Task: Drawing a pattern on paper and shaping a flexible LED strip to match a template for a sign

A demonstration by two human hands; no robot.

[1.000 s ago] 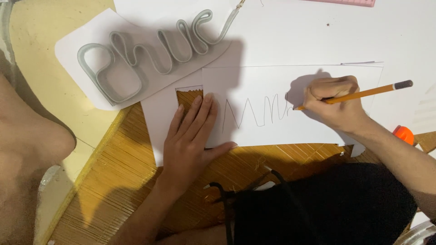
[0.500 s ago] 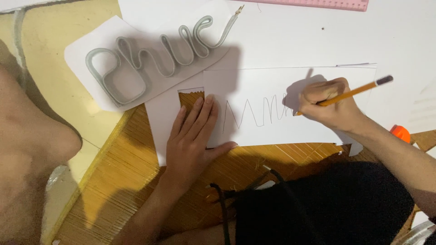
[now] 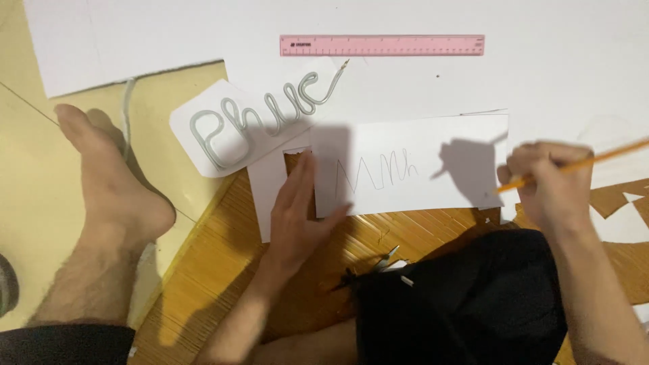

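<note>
Pressing my flat, open left hand (image 3: pixel 297 216) on the white paper strip (image 3: pixel 412 165), right hand (image 3: pixel 551 186) closed around a yellow pencil (image 3: pixel 581 164) beside it.

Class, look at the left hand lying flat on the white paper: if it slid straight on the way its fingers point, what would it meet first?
Probably the bent grey tube lettering on its white rounded card, just beyond the left hand; the pink plastic ruler lies farther on.
</note>
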